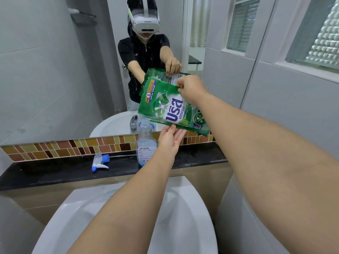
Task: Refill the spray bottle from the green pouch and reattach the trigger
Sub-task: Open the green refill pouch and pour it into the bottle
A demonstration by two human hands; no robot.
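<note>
In a grey-tiled bathroom, a black counter (55, 169) runs below a mirror (91, 70) and a brown mosaic strip, behind a white basin (183, 208). At frame centre the right hand (190, 89) pinches the top edge of the tilted green pouch (170, 109), printed with white Thai lettering, while the left hand (169, 139), fingers straight, supports its bottom edge over the open spray bottle (145, 143). The detached trigger (100, 162) lies on the counter, left of the bottle.

Clear plastic spray bottle (145, 143): neck mouth hidden behind tilted green printed refill pouch (171, 109), so spout-to-neck contact can't be told; right side covered by left hand (169, 139). Pouch's top corner hidden under right hand (190, 88). Bottle label text too small to read. White ceramic sink basin (190, 217) cut off at bottom edge.
</note>
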